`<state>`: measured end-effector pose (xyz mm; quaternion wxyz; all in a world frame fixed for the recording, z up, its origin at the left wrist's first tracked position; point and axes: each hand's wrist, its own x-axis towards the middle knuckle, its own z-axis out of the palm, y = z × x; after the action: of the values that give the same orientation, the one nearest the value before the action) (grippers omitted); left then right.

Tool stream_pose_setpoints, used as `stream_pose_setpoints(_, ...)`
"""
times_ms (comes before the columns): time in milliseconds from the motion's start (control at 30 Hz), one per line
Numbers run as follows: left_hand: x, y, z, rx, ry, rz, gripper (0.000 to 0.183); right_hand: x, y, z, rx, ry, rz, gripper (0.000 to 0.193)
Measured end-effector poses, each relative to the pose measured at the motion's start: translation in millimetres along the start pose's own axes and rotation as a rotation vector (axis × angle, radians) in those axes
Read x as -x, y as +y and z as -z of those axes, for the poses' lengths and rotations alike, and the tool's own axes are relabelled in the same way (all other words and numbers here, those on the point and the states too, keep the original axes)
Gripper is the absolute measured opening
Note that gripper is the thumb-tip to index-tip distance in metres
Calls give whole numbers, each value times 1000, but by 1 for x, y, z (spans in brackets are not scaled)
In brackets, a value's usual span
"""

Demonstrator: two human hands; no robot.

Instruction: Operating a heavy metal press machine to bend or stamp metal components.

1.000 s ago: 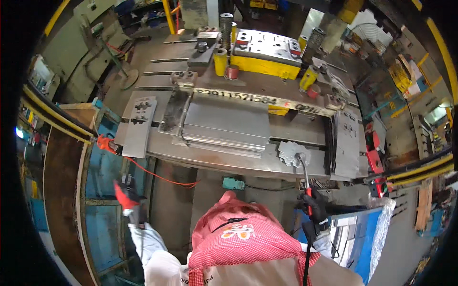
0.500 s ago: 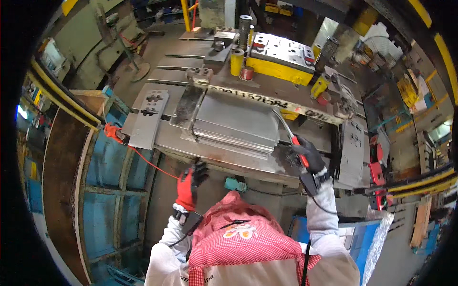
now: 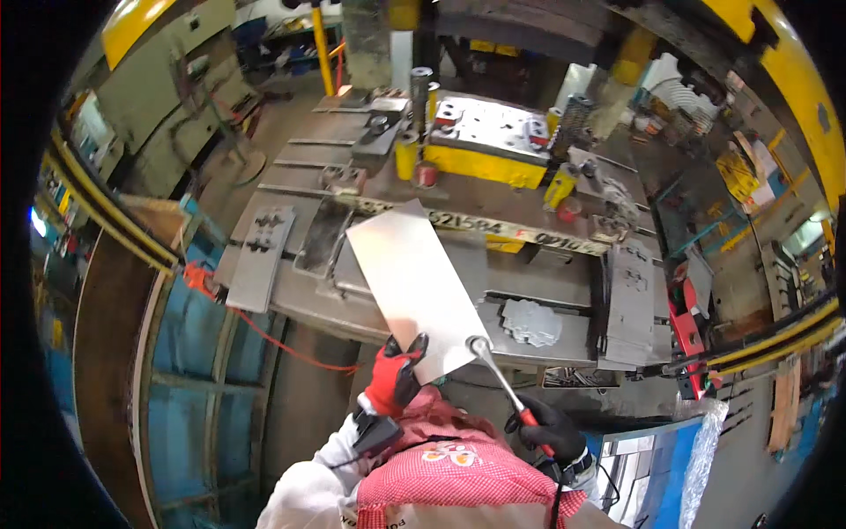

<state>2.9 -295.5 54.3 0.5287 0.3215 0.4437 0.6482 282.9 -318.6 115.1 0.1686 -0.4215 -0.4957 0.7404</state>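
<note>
1. Above the near edge of the bed, 1 sheet slants up and away from me; glare washes out its face, and its far end hides part of the marked beam.
2. My left hand grips the sheet at its near left edge, fingers drawn in on it. Black fingertips show on the face; the rest of the grip underneath is hidden.
3. My right hand is wrapped around the tool at its red handle. Black fingers blend together there. The tool's round end meets the sheet's near right corner; how it holds, I cannot tell.
4. The stack sits behind the sheet, largely covered, with its right side showing.
5. The sheet is thin, flat, smooth, rectangular metal. The tool's shaft is shiny and slim. My left glove is red with black fingers, my right black; my apron is red-and-white check cloth.
6. Right of the stack lies a grey pile with notched edges.
7. The beam crosses beyond the stack; past it stands the yellow block, its pale top pierced with holes.
8. Long plates lie left and right. An orange cord droops beside the blue frame, which the dark rim partly cuts off.
</note>
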Motion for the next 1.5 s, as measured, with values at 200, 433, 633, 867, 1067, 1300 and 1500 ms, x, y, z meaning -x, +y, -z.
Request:
stream_pose_setpoints(200,-81,70,-34,96,-264,128,36,-7,-12,11,-111,44,197,65)
stream_pose_setpoints(433,-261,68,-42,-997,-722,-1139,55,-67,-88,41,-112,191,398,49)
stream_pose_setpoints(633,-312,37,-19,-539,-705,-694,40,-93,-116,60,-61,172,390,41)
stream_pose_setpoints(867,-232,58,-86,434,-410,167,39,-90,-119,59,-58,187,433,47)
stream_pose_setpoints(1067,-201,51,-84,404,-351,189,37,-92,-125,51,-94,118,404,47)
stream_pose_setpoints(1300,-199,44,-97,422,-265,99,38,-91,-125,57,-142,124,346,47)
stream_pose_setpoints(1500,-194,42,-98,522,-352,266,39,-97,-123,68,-123,30,388,45)
